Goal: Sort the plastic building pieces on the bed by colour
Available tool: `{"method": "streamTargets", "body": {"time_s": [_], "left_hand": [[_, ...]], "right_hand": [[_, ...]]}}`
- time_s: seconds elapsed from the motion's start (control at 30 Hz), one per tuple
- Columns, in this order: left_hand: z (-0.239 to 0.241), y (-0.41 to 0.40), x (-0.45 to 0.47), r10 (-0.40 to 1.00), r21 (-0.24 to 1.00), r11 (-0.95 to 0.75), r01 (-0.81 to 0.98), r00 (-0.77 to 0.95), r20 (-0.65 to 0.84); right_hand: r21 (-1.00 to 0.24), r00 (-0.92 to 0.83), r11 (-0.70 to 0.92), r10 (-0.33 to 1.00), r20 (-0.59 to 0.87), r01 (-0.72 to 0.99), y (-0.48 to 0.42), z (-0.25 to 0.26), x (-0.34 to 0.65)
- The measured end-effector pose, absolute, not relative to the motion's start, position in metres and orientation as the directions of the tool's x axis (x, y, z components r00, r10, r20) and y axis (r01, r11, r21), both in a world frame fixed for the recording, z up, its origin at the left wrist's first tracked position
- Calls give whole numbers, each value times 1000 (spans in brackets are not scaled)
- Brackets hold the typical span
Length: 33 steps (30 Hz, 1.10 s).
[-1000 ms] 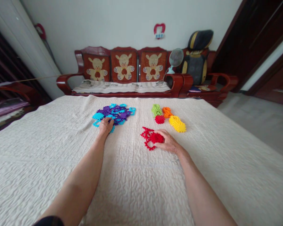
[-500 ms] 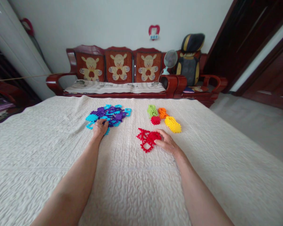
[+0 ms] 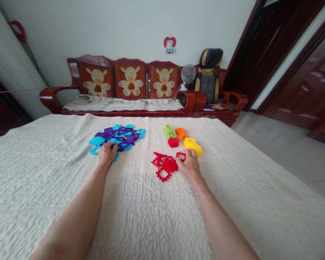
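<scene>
My right hand (image 3: 189, 162) pinches a red square toothed frame piece (image 3: 181, 154) at its right side. Just left of it lies a small heap of red toothed pieces (image 3: 170, 164) on the quilted cover. My left hand (image 3: 107, 153) rests with curled fingers on the near edge of a pile of purple and light-blue toothed pieces (image 3: 130, 138). Its fingertips are partly hidden, so what they grip cannot be made out. Beyond my right hand are a yellow stack (image 3: 193, 145), an orange stack (image 3: 181, 134), a green stack (image 3: 169, 131) and a red stack (image 3: 173, 142).
The cream quilted cover (image 3: 141, 216) spreads over the whole table. Behind the table stands a wooden sofa (image 3: 188, 103) with bear-patterned cushions (image 3: 130, 81). A small fan (image 3: 188, 74) and a chair with a massage cushion (image 3: 208, 86) are at the right.
My right hand has drawn a red square frame away from the red heap, up and to the right. The left hand stays at the purple and blue pile. The whole view has shifted slightly.
</scene>
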<state>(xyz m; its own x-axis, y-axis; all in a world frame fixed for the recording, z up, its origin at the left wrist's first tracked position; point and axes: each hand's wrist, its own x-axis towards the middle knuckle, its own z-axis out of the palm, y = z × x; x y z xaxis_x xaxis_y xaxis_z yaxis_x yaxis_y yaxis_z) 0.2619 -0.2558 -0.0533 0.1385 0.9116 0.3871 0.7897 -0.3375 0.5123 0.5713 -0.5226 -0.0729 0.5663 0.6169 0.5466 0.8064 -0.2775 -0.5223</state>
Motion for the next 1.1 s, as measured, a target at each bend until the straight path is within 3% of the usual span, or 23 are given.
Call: {"method": "streamTargets", "body": {"time_s": [0.23, 0.43, 0.77, 0.9, 1.1], "left_hand": [[-56, -254, 260, 902, 491, -364, 792, 169, 396], [-55, -253, 261, 904, 478, -354, 804, 163, 395], [-55, -254, 260, 873, 438, -408, 801, 202, 444], [-54, -255, 261, 874, 429, -416, 802, 223, 432], [-57, -254, 261, 869, 428, -426, 797, 228, 439]], "right_hand": [[-466, 693, -518, 604, 395, 717, -520, -60, 563], [-481, 736, -572, 610, 292, 664, -512, -51, 563], [-531, 576, -311, 678, 457, 788, -507, -59, 562], [-591, 619, -304, 641, 453, 747, -503, -60, 565], [-582, 588, -211, 549, 594, 785, -480, -51, 571]]}}
